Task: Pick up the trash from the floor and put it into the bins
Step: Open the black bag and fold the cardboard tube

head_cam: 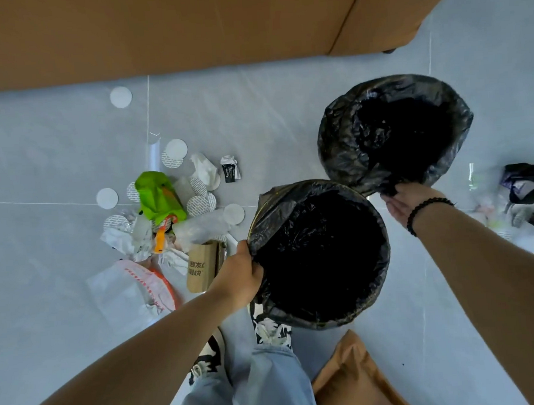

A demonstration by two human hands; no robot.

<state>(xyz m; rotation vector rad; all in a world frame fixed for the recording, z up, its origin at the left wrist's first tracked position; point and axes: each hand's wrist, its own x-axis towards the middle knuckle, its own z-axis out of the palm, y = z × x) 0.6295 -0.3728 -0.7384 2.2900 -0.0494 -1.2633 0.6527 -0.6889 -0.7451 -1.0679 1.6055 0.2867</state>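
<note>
Two round bins lined with black bags stand on the grey tiled floor. My left hand (237,278) grips the left rim of the near bin (375,277). My right hand (409,202), with a bead bracelet at the wrist, grips the near rim of the far bin (333,130). Left of the bins lies a heap of trash: a green plastic bag (158,197), several white paper discs (176,149), crumpled white paper (203,170), a brown paper cup (201,266), an orange-printed plastic bag (146,283) and a small black-and-white wrapper (230,168).
A brown sofa base (157,31) runs along the top. More litter and a dark bag (527,185) lie at the right edge. A brown paper bag (352,380) lies near my feet (271,329). Open floor stretches above the trash heap.
</note>
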